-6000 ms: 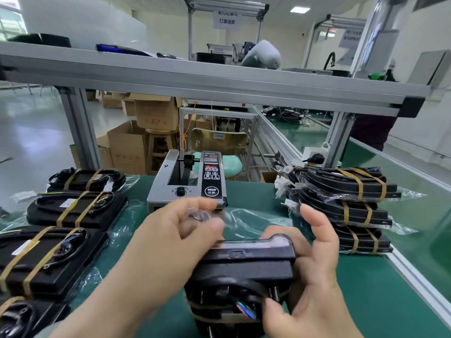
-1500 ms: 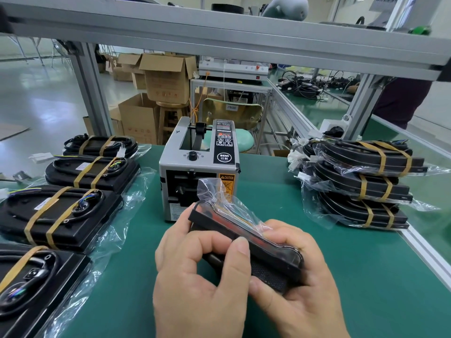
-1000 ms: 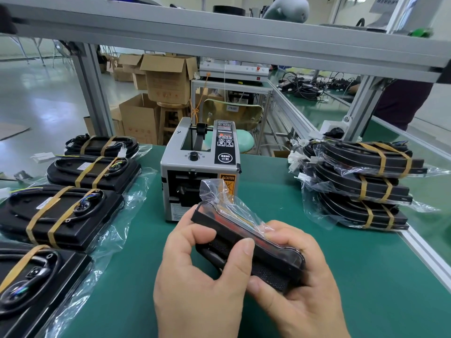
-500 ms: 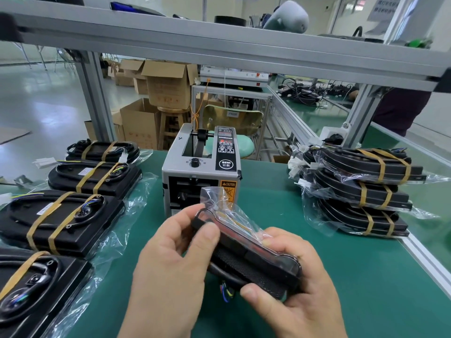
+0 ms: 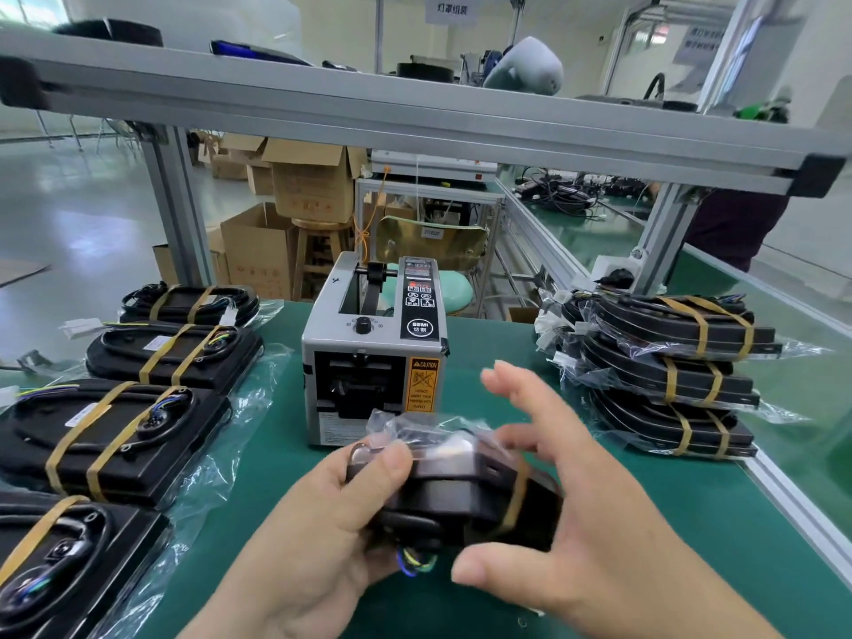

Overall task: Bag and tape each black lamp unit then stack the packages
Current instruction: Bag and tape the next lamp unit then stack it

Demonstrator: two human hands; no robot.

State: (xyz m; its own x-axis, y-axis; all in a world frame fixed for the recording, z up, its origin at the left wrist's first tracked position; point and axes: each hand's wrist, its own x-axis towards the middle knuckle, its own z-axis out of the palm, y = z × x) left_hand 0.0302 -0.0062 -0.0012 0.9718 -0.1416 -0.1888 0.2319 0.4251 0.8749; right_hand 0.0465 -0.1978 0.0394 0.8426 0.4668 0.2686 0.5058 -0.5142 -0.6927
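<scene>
Right hand has lifted off, grip released; left hand clasps the blurred lamp unit.

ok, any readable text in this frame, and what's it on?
"SEMI" over "切割": round badge on the dispenser.
"CAUTION": orange label on the dispenser's front.
Too small or blurred to read: the label's small print, the control panel, the chair tag, the hanging signs.

Beyond the far edge of the table: cardboard boxes, wooden stool, gold-backed chair. Overhead, aluminium rail. Off the far right corner, tangled cables.
</scene>
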